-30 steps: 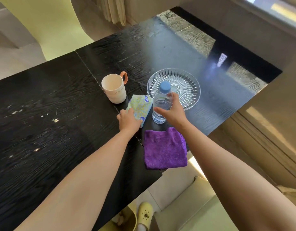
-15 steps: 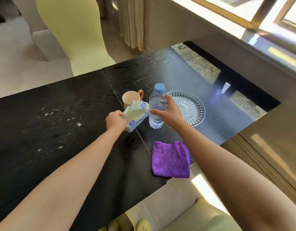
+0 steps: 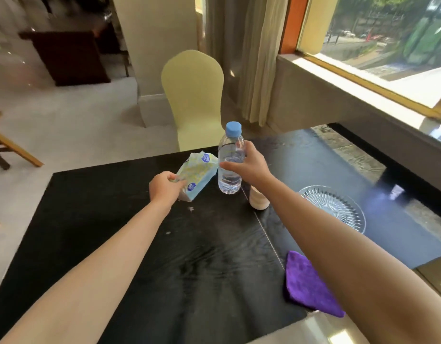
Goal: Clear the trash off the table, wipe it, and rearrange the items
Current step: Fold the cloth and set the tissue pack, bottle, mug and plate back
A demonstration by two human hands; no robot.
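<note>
My left hand (image 3: 164,188) grips a pale blue and yellow tissue pack (image 3: 197,175), held tilted above the black table (image 3: 115,219) near its far edge. My right hand (image 3: 249,167) is wrapped around a clear water bottle (image 3: 230,167) with a blue cap, upright and lifted just off the table. Below my right wrist stands a cream mug (image 3: 258,201), mostly hidden by the arm. A purple cloth (image 3: 306,286) lies folded at the near right edge. A clear cut-glass dish (image 3: 338,207) sits to the right.
Small white crumbs (image 3: 190,209) dot the table near my left hand. A pale yellow chair (image 3: 193,95) stands behind the far edge. A window ledge (image 3: 363,88) runs along the right, and a wooden chair (image 3: 5,142) is at the left.
Both hands have lifted the tissue pack and the bottle and carried them away from me toward the far edge. The view has tilted up, showing the room and window.
</note>
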